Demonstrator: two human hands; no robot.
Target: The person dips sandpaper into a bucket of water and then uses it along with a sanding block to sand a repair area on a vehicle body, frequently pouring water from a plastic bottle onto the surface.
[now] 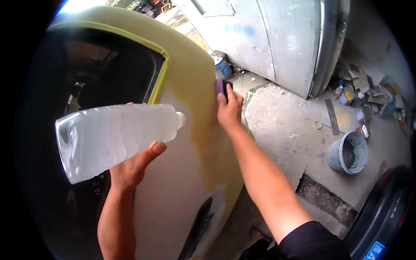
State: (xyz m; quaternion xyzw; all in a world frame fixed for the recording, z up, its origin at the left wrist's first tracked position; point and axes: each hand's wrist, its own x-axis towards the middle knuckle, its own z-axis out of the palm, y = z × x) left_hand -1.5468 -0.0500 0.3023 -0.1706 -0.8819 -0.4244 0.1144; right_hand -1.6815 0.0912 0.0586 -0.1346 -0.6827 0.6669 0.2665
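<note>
The left hand (132, 170) grips a translucent plastic bottle (115, 138) at centre left, the right hand (230, 109) a purple block (219, 87) at upper centre, where light, even pressure should keep it flat on the curved car panel (177, 169)

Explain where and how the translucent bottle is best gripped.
Probably around the body of the bottle, from the wearer's near side, as the left hand does: the bottle lies roughly sideways, its narrow neck pointing right, so this leaves the neck free.
</note>
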